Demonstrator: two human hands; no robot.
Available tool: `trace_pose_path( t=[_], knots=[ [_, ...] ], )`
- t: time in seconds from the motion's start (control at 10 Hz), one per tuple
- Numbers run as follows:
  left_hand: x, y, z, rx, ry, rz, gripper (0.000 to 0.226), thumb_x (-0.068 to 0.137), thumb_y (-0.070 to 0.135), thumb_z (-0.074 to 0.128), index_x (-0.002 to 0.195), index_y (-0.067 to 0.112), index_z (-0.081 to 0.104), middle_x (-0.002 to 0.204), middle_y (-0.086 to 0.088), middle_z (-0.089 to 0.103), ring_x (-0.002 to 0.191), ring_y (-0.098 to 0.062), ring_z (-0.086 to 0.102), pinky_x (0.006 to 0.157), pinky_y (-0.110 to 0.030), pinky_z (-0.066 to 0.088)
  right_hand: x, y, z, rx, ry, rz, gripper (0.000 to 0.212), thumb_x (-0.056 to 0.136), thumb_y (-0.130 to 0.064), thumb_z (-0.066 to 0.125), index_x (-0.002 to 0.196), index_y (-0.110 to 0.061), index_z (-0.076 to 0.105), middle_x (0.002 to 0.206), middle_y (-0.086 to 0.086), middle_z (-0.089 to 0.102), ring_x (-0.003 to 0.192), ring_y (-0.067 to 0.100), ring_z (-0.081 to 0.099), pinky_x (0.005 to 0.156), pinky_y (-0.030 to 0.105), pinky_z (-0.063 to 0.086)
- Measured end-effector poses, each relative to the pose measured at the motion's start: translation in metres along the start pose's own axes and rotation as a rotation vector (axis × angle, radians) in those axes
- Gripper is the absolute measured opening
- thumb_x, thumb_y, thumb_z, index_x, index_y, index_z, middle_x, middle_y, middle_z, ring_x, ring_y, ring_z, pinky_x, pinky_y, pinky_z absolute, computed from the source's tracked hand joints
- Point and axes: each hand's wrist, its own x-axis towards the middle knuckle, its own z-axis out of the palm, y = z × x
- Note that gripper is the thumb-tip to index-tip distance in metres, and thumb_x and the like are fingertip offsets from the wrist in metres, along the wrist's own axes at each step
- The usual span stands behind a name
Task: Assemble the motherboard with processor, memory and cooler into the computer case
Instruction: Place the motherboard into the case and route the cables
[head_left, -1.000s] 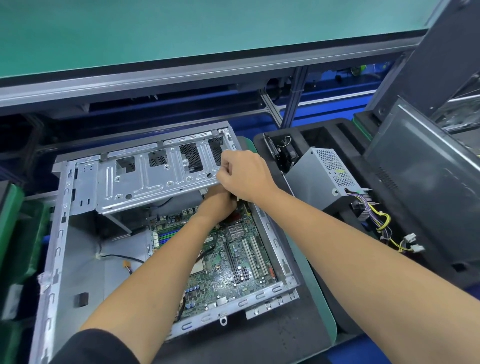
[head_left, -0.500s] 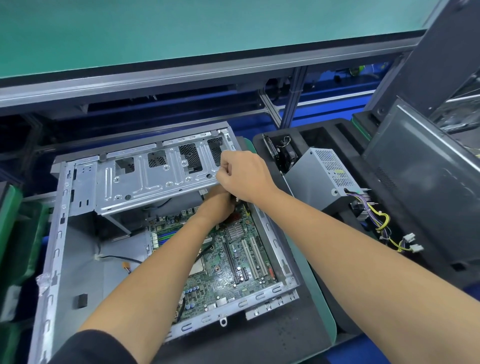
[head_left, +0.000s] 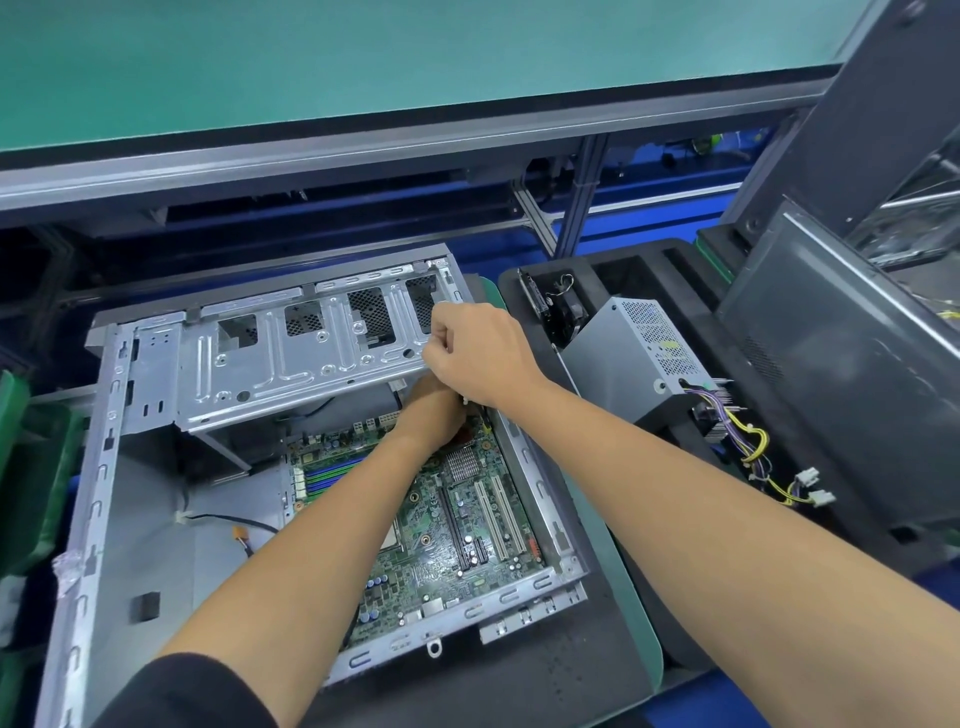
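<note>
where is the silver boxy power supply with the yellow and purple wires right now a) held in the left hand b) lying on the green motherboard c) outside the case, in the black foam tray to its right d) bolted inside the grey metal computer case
c: the silver boxy power supply sits in the black foam tray, outside the grey metal computer case, while the green motherboard lies inside that case.

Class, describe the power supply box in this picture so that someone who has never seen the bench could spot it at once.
Start at the open computer case in the middle and look just right of it, to the black foam tray. The power supply is the grey metal box sitting tilted in that tray. Its perforated side and the bundle of yellow and purple wires from its near end set it apart.
</note>
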Motion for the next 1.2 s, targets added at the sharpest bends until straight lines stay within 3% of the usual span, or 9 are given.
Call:
trace_pose_path(
  t=[0.2, 0.4, 0.5, 0.6, 0.8, 0.9, 1.0, 1.1, 1.2],
  knots=[
    [0.005, 0.006, -0.001, -0.1, 0.18, -0.081, 0.016, 0.092, 0.004, 0.045, 0.078, 0.013, 0.047, 0.074, -0.004, 0.045, 0.07, -0.019, 0.041, 0.058, -0.028, 0.029, 0.0, 0.0, 0.0, 0.004, 0.001, -0.001, 0.012, 0.082, -0.019, 0.054, 0.077, -0.01, 0.06, 0.064, 0.0, 0.06, 0.065, 0.023, 0.056, 0.056, 0.027, 0.038],
    [0.008, 0.0, -0.002, -0.031, 0.087, -0.029, 0.024, 0.091, 0.003, 0.048, 0.074, 0.019, 0.043, 0.07, -0.005, 0.049, 0.075, -0.026, 0.049, 0.063, -0.034, 0.038, 0.001, 0.0, 0.0, 0.011, 0.001, -0.001, 0.011, 0.081, -0.019, 0.054, 0.075, -0.01, 0.058, 0.063, 0.001, 0.06, 0.064, 0.023, 0.055, 0.053, 0.026, 0.033],
    [0.007, -0.001, -0.005, -0.072, 0.035, -0.023, 0.014, 0.09, 0.003, 0.05, 0.082, 0.013, 0.048, 0.087, -0.02, 0.061, 0.087, -0.037, 0.058, 0.071, -0.041, 0.051, 0.0, 0.001, 0.0, 0.015, 0.008, -0.002, 0.011, 0.081, -0.018, 0.055, 0.075, -0.01, 0.058, 0.063, 0.0, 0.058, 0.064, 0.023, 0.054, 0.051, 0.026, 0.031],
    [0.007, -0.003, -0.004, -0.107, 0.079, -0.131, 0.013, 0.095, 0.007, 0.042, 0.085, 0.015, 0.047, 0.093, -0.012, 0.061, 0.085, -0.026, 0.052, 0.068, -0.032, 0.039, 0.0, 0.0, 0.0, 0.014, 0.007, -0.003, 0.011, 0.081, -0.018, 0.054, 0.075, -0.01, 0.058, 0.063, 0.0, 0.058, 0.064, 0.022, 0.054, 0.052, 0.025, 0.033],
    [0.003, 0.0, -0.002, -0.173, -0.066, -0.173, 0.034, 0.098, 0.017, 0.044, 0.129, 0.006, 0.054, 0.104, -0.004, 0.065, 0.061, 0.006, 0.047, 0.049, -0.007, 0.039, 0.0, 0.0, 0.0, 0.012, 0.001, 0.0, 0.011, 0.082, -0.018, 0.054, 0.076, -0.01, 0.059, 0.064, 0.001, 0.06, 0.064, 0.022, 0.056, 0.054, 0.027, 0.037],
    [0.005, 0.003, -0.004, -0.297, -0.06, -0.229, 0.035, 0.098, 0.015, 0.045, 0.13, 0.004, 0.052, 0.094, 0.003, 0.065, 0.065, 0.002, 0.053, 0.059, -0.009, 0.048, 0.001, 0.001, 0.0, 0.012, 0.0, 0.004, 0.011, 0.082, -0.018, 0.055, 0.077, -0.01, 0.059, 0.065, 0.001, 0.061, 0.065, 0.023, 0.056, 0.055, 0.027, 0.038],
    [0.002, 0.004, -0.004, -0.233, -0.075, -0.188, 0.035, 0.097, 0.015, 0.046, 0.131, 0.006, 0.053, 0.117, -0.007, 0.065, 0.087, -0.013, 0.062, 0.082, -0.024, 0.053, 0.001, 0.0, 0.0, 0.006, -0.002, 0.005, 0.011, 0.082, -0.019, 0.055, 0.077, -0.01, 0.06, 0.065, 0.001, 0.061, 0.065, 0.022, 0.057, 0.055, 0.027, 0.038],
    [0.001, 0.01, -0.007, -0.089, -0.079, -0.141, 0.028, 0.096, 0.014, 0.044, 0.12, 0.007, 0.059, 0.114, -0.01, 0.065, 0.091, -0.021, 0.06, 0.078, -0.031, 0.05, 0.001, -0.001, -0.001, 0.004, -0.002, 0.001, 0.011, 0.082, -0.019, 0.055, 0.077, -0.011, 0.06, 0.065, 0.0, 0.061, 0.065, 0.022, 0.056, 0.054, 0.026, 0.036],
    [0.002, 0.014, -0.013, 0.113, -0.009, -0.108, 0.016, 0.093, 0.012, 0.043, 0.089, 0.009, 0.058, 0.092, -0.014, 0.064, 0.075, -0.024, 0.049, 0.063, -0.031, 0.038, 0.0, -0.001, -0.001, 0.009, 0.0, 0.001, 0.011, 0.082, -0.019, 0.055, 0.077, -0.011, 0.06, 0.064, 0.0, 0.06, 0.065, 0.022, 0.056, 0.055, 0.027, 0.038]
  ],
)
